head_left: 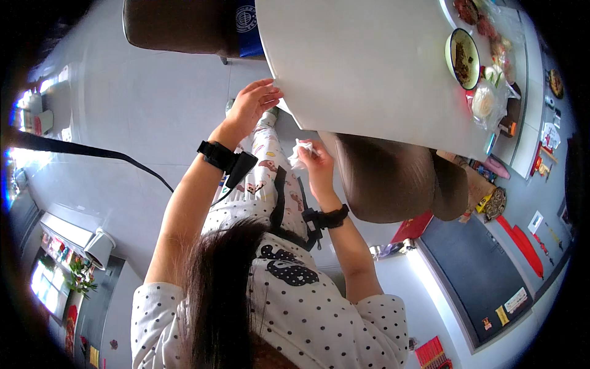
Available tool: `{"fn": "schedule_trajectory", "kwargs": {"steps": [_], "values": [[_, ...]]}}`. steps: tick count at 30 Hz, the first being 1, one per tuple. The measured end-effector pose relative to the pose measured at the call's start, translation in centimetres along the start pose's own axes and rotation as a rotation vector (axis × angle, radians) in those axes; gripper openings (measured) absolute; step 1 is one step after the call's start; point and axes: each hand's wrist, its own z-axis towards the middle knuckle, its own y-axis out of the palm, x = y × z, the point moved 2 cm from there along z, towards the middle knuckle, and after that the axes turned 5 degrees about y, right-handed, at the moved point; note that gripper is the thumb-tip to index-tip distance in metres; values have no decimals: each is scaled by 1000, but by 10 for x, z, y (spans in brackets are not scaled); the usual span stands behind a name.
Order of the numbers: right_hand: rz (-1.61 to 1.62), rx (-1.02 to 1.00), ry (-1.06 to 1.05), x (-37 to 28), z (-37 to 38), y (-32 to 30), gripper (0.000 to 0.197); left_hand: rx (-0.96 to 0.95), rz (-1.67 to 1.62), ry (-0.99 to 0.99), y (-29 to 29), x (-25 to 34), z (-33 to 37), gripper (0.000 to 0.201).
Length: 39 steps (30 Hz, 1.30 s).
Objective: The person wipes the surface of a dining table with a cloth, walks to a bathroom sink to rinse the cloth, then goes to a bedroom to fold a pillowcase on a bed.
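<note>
My right hand point(320, 165) is closed around a crumpled white tissue point(299, 155), just off the near edge of the white table point(362, 67). At the table's left corner is my left hand point(253, 104), its fingers stretched out with the tips at the edge. I see nothing in that hand. Black bands with small devices circle both wrists.
A brown padded chair point(384, 175) is tucked against the table's near side, right of my right hand. Another brown chair point(178, 24) stands at the far left, beside a blue bag point(249, 31). A bowl point(452, 58) of food and a plastic-wrapped vegetable point(485, 101) sit on the table's right side.
</note>
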Motion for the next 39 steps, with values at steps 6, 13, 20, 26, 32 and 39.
{"fn": "schedule_trajectory", "kwargs": {"steps": [6, 13, 20, 26, 32, 39], "values": [[707, -172, 395, 21, 4, 18, 23, 13, -3, -101, 3, 5, 15, 24], [1006, -225, 314, 10, 23, 37, 20, 28, 185, -100, 29, 9, 18, 23], [1197, -248, 323, 10, 25, 48, 22, -20, 907, -60, 58, 13, 39, 22], [1478, -116, 374, 8, 31, 48, 24, 56, 813, 43, 68, 10, 36, 19], [1897, -227, 294, 5, 47, 44, 26, -5, 687, 77, 75, 0, 37, 24], [1953, -170, 213, 5, 33, 37, 23, 4, 727, 28, 62, -9, 40, 26]]}}
